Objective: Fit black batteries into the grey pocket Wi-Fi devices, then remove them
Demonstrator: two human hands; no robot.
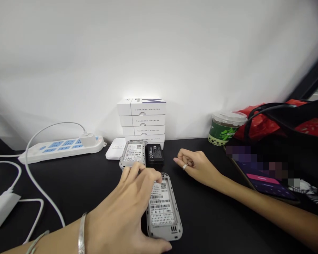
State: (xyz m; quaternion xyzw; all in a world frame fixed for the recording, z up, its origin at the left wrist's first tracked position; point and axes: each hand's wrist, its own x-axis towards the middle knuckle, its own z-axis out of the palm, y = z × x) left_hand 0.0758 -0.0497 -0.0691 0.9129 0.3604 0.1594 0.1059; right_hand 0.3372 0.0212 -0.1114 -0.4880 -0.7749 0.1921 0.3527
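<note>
Left grip point(137, 185) rests spread fingers on the top edge of a grey pocket router point(164, 218), just in front of a black 3000mAh battery point(155, 155); a second router point(132, 155) sits left of that battery; right grip point(193, 165), curled shut, hovers right of it over open bench point(201, 218).

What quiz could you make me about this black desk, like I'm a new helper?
1. What number and unit are printed on the black rectangular battery?
2. Which hand wears the shiny silver ring?
3. True or false: the left hand touches the grey plastic device with white barcode labels.

Key:
1. 3000mAh
2. The right hand
3. True
</note>
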